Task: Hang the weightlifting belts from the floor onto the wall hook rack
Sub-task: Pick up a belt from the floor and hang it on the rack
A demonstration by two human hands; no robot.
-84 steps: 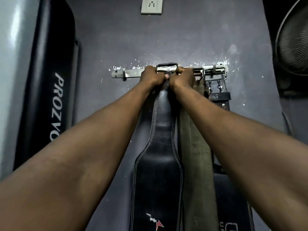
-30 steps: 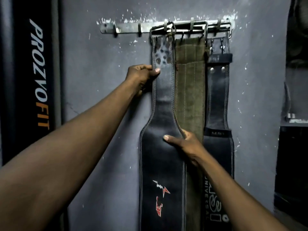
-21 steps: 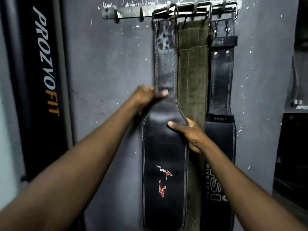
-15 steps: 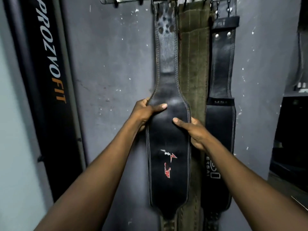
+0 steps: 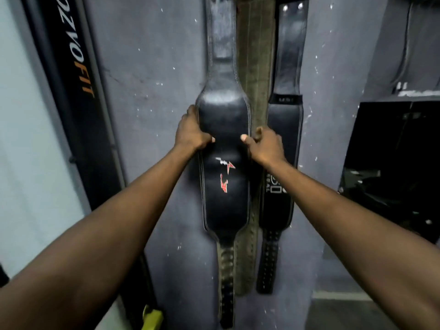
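Three weightlifting belts hang side by side down the grey wall. The left one is a black leather belt (image 5: 223, 115) with a red and white logo. My left hand (image 5: 190, 133) grips its left edge, thumb across the front. My right hand (image 5: 264, 145) grips its right edge, thumb on the front, fingers curled behind. An olive green belt (image 5: 256, 55) hangs in the middle, partly covered by the black one. A second black belt (image 5: 285, 120) with white lettering hangs on the right. The hook rack is above the frame, out of view.
A tall black padded board (image 5: 78, 91) with orange and white lettering leans against the wall on the left. A black cabinet or machine (image 5: 392, 163) stands at the right. A yellow object (image 5: 152, 317) lies low by the floor.
Both hands slid down the black belt from the hook rack to its wide middle and now grip its two edges. The view has tilted down, so the rack has left the frame.
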